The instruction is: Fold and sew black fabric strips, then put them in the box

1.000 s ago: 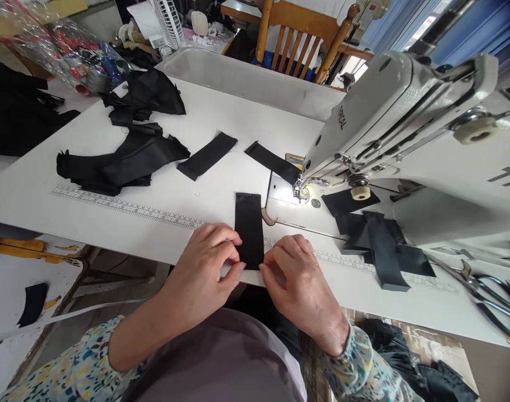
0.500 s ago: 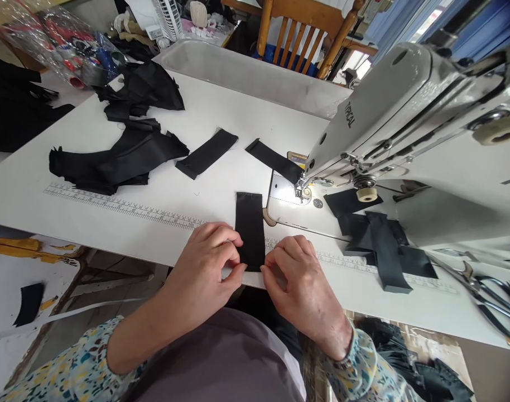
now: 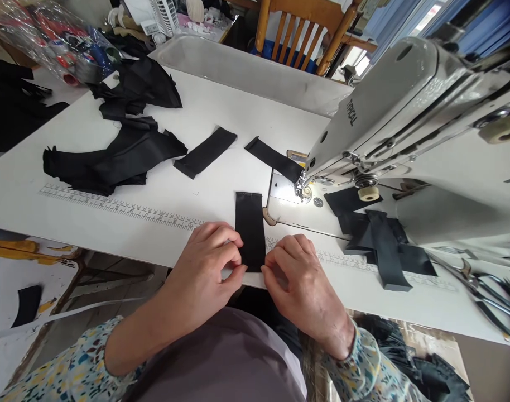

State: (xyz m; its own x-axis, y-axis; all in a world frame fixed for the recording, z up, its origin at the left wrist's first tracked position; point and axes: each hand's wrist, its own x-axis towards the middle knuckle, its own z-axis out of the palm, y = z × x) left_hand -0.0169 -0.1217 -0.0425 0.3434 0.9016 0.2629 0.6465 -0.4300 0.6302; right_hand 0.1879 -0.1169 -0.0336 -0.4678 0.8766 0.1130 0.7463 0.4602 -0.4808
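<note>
A black fabric strip [image 3: 250, 229] lies upright in view at the front edge of the white table, across the printed ruler. My left hand [image 3: 215, 262] pinches its lower left corner between thumb and fingers. At the lower right corner, my right hand [image 3: 294, 273] pinches the same strip. Up and to the right, another black strip [image 3: 274, 159] has one end under the presser foot of the sewing machine [image 3: 372, 95]. A third black strip [image 3: 207, 152] lies flat left of it.
Black fabric pieces [image 3: 116, 153] are heaped on the table's left. Joined black strips [image 3: 384, 245] lie right of the needle, beside scissors [image 3: 476, 285]. A grey trough [image 3: 246, 70] runs along the back edge, with a wooden chair [image 3: 301, 33] beyond.
The view has shifted very slightly. Both hands keep their pinch on the strip, and nothing on the table has visibly moved.
</note>
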